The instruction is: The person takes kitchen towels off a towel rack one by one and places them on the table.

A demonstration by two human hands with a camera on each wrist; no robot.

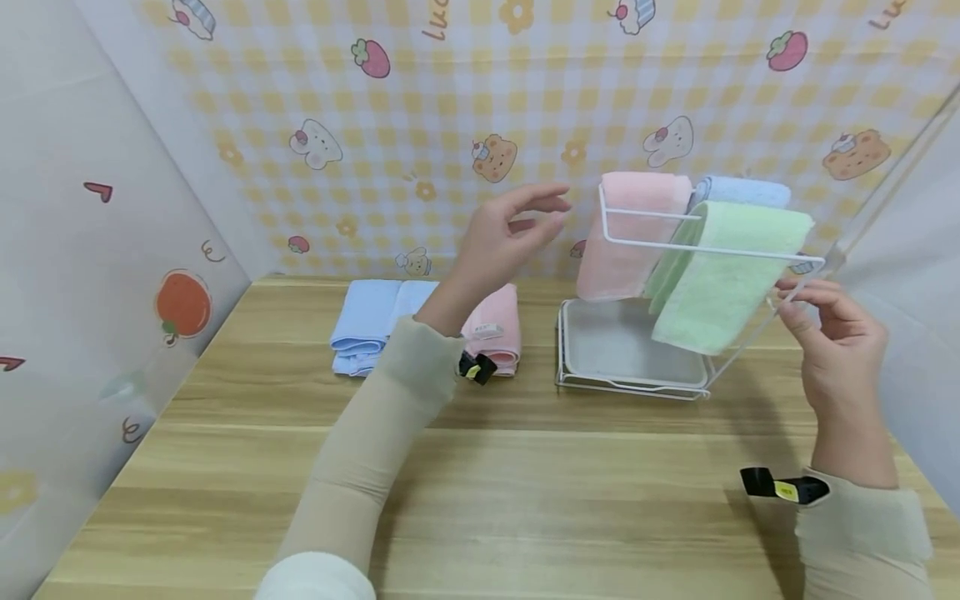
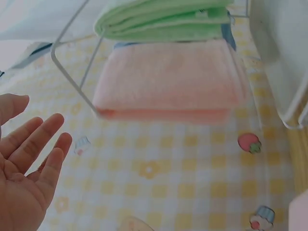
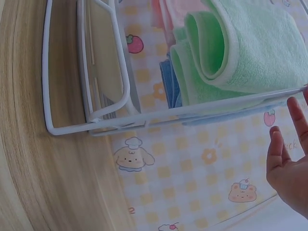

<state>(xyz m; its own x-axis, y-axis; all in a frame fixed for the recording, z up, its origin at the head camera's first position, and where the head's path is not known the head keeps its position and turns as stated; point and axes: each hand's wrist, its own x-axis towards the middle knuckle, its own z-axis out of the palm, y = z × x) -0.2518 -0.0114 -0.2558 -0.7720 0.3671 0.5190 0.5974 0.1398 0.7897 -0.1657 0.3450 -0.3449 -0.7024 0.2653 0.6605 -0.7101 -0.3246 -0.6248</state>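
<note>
A white wire towel rack (image 1: 757, 335) with a shallow tray (image 1: 630, 342) at its base stands on the right. Over its bars hang a pink towel (image 1: 626, 242), a blue towel (image 1: 746, 191) and a folded green towel (image 1: 723, 275). My left hand (image 1: 513, 229) is raised left of the pink towel, its fingers loosely bent, nothing in them; the left wrist view shows it apart from the rack. My right hand (image 1: 840, 333) pinches the rack's right side wire between thumb and fingertip; the right wrist view catches its fingers (image 3: 298, 120) at that wire, beside the green towel.
Behind my left forearm lie a folded blue towel (image 1: 363, 321) and a folded pink towel (image 1: 498, 325) with a white label, on the wooden table (image 1: 525, 500). A yellow checked cloth (image 1: 420, 108) with cartoon prints hangs behind; white sheeting (image 1: 90, 250) borders the left side.
</note>
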